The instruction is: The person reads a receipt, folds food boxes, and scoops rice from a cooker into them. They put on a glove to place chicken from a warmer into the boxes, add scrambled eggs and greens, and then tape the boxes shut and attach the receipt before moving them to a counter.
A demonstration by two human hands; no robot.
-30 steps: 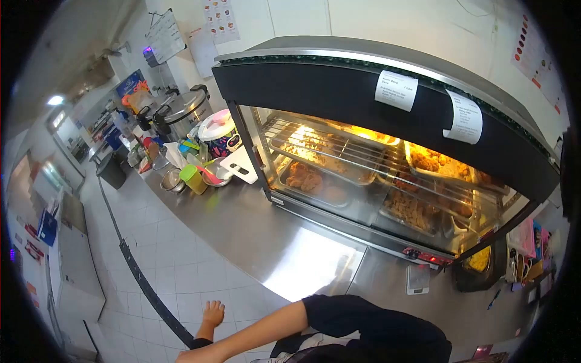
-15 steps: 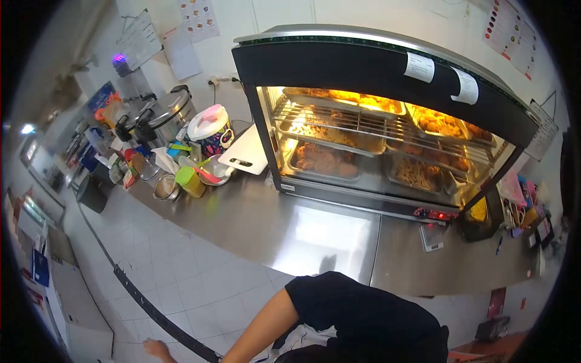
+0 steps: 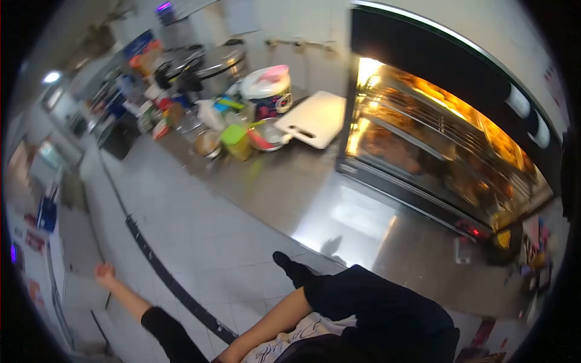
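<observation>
My left hand is stretched out over the floor at the lower left, away from the counter. Its fingers look curled in, slightly blurred, and nothing shows in them. Of my right arm, the dark sleeve and bare forearm cross in front of my body. The right hand itself lies below the picture's edge. Beside me runs the steel counter, which neither visible arm touches. A lit food warmer cabinet stands on it, with trays of fried food behind the glass.
Left of the cabinet are a white cutting board, a green container, a bowl, a white-lidded tub and large metal cookers. A black strip crosses the tiled floor. My foot is near the counter.
The view has swung left, so the warmer cabinet sits further right. My left hand has risen and moved outward from the bottom edge, and my foot has come into view.
</observation>
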